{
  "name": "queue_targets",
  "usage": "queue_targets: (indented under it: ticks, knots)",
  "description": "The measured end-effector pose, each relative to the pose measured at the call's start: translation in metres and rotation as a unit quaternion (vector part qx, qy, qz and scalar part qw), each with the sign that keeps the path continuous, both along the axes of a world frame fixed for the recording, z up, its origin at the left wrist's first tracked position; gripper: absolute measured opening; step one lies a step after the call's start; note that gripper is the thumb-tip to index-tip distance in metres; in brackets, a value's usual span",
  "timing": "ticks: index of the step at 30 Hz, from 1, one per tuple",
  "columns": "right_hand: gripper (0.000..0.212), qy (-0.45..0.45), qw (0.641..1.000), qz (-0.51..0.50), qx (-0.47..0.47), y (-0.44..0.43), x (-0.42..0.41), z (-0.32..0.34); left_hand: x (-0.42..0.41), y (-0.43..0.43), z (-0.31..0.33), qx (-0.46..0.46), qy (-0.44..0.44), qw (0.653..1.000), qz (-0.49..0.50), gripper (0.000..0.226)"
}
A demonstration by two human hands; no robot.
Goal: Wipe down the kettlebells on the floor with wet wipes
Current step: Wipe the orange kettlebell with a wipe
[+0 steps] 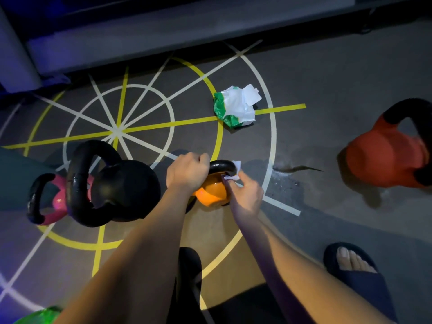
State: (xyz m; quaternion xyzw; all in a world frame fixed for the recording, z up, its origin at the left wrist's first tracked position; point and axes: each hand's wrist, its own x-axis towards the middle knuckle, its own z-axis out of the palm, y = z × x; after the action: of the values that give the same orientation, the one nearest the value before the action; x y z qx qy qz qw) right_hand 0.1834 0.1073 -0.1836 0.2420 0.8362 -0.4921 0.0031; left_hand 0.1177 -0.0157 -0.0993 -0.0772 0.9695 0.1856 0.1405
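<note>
Far to the left of the left hand (187, 171), a pink kettlebell (58, 203) with a black handle stands on the floor (315, 90). A larger black kettlebell (124, 190) sits just beside it, between the pink one and the left forearm; whether the two touch cannot be told.

Left hand: fingers curled over the left end of the black handle (222, 166) of the orange kettlebell (211, 194), knuckles up, a full grip. The orange body sits directly below and just right of this hand, partly hidden by the wrist.

Between the two hands the handle arches over the orange body. A white wet wipe (236, 170) is pressed against the right end of the handle.

Right hand (245, 195): lies just right of the orange kettlebell, back of the hand toward the camera, fingertips pinching the wipe against the handle. Fingers are bent and narrow. The thumb is not plainly visible.

Beyond the right hand, well apart from it, a crumpled green-and-white wipe packet (236, 106) lies on the yellow and white floor lines, its flap open.

Far right of the right hand, a red kettlebell (383, 160) with a black handle stands alone. Nearer the camera on that side, a foot in a dark slide sandal (353, 263) rests on the floor.
</note>
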Motion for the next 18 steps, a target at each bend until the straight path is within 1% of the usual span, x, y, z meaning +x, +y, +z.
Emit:
queue_targets:
  ticks: [2, 4, 7, 8, 10, 11, 13, 15, 17, 18]
  knots:
    - [0.023, -0.004, 0.999, 0.009, -0.053, 0.005, -0.004, -0.003, -0.002, -0.001, -0.006, -0.015, -0.026, 0.999, -0.033, 0.041]
    - [0.029, 0.007, 0.991, 0.052, -0.119, 0.012, -0.011, -0.012, -0.005, -0.008, -0.016, -0.031, -0.03, 0.998, -0.051, 0.039]
    - [0.03, -0.046, 0.973, 0.19, -0.124, 0.034, -0.036, -0.002, -0.01, -0.012, -0.023, -0.02, -0.03, 0.997, -0.061, 0.042]
    - [0.028, -0.063, 0.961, 0.237, -0.128, 0.038, -0.042, 0.001, -0.009, -0.015, -0.021, -0.009, -0.033, 0.998, -0.056, 0.041]
    - [0.025, -0.087, 0.937, 0.299, -0.156, 0.042, -0.049, 0.01, -0.006, -0.019, -0.016, 0.011, -0.036, 0.999, -0.031, 0.038]
    - [0.024, -0.09, 0.932, 0.314, -0.157, 0.04, -0.052, 0.013, -0.005, -0.023, -0.015, 0.016, -0.034, 0.999, -0.024, 0.037]
    - [0.02, -0.083, 0.929, 0.34, -0.121, 0.036, -0.058, 0.018, -0.002, -0.032, -0.016, 0.026, -0.029, 0.999, 0.001, 0.037]
    - [0.017, -0.045, 0.931, 0.351, -0.086, 0.023, -0.058, 0.02, 0.001, -0.04, -0.021, 0.023, -0.019, 0.999, 0.011, 0.036]
    - [0.017, -0.011, 0.95, 0.309, -0.048, 0.008, -0.055, 0.015, 0.001, -0.044, -0.023, 0.019, -0.015, 0.999, 0.02, 0.035]
    - [0.019, -0.016, 0.961, 0.274, -0.03, 0.002, -0.052, 0.013, 0.002, -0.044, -0.022, 0.021, -0.016, 0.999, 0.026, 0.035]
